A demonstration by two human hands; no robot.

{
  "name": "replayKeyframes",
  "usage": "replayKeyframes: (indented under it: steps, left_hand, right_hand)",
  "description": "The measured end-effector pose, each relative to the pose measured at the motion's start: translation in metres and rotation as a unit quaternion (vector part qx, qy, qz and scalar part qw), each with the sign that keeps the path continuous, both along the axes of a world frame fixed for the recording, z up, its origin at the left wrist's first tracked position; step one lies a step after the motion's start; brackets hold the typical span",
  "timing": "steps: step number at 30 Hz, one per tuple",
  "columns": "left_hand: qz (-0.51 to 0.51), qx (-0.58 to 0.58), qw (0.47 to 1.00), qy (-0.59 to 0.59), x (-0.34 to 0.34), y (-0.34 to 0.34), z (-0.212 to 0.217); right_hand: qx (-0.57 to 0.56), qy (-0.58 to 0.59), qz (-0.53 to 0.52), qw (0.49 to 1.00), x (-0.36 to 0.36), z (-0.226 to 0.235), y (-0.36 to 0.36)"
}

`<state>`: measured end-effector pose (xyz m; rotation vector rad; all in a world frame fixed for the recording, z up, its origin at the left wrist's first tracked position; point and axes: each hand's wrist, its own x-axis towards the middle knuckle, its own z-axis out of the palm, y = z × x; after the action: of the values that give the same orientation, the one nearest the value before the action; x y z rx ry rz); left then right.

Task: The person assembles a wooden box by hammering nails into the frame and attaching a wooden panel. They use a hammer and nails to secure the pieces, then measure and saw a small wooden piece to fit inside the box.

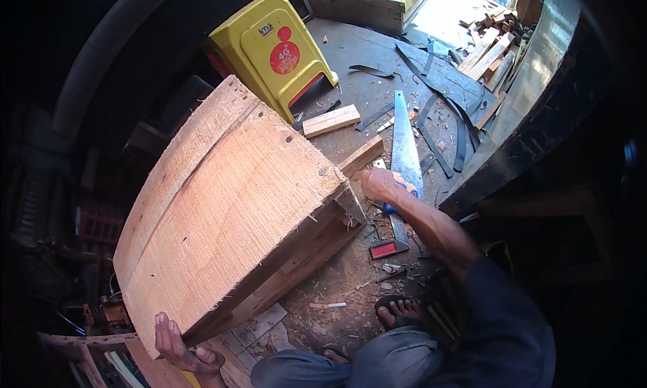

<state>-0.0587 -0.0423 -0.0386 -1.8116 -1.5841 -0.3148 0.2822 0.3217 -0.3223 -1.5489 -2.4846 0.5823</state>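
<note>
A large box of rough-sawn planks [222, 206] stands tilted in front of me, with nail heads along its upper edges. My left hand [182, 347] grips its lower left corner, the fingers on the plank and the thumb apart. Beyond the box's right corner, my right hand [379, 186] is curled closed; its fingertips and anything in them are hidden. Under that wrist lies a handsaw [404, 139] with a blue and orange handle, its blade pointing away. A short wooden strip [364, 155] lies between the box and the saw.
A try square with a red stock [384, 250] lies near my right forearm. Beyond the box, a yellow plastic stool [276, 51] stands beside a loose wood block [331, 121]. Black strips [465, 145] and shavings litter the floor. Offcuts [488, 51] are heaped at the far right.
</note>
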Motion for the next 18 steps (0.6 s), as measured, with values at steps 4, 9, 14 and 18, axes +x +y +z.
replayKeyframes:
  steps: [4, 9, 14, 18]
  left_hand:
    - [0.013, -0.004, 0.999, -0.034, -0.006, 0.016, 0.002]
    - [0.021, 0.03, 0.998, -0.058, -0.003, 0.017, -0.006]
    - [0.034, 0.043, 0.994, -0.099, 0.029, 0.021, -0.005]
    - [-0.189, -0.076, 0.969, -0.139, 0.102, 0.035, -0.011]
  right_hand:
    - [-0.051, -0.105, 0.051, 0.992, -0.015, -0.041, 0.029]
    - [-0.03, 0.043, -0.1, 0.994, -0.022, -0.028, 0.011]
    - [-0.152, 0.373, -0.263, 0.876, 0.024, 0.051, -0.079]
    - [-0.223, 0.362, -0.222, 0.877, 0.058, 0.128, -0.192]
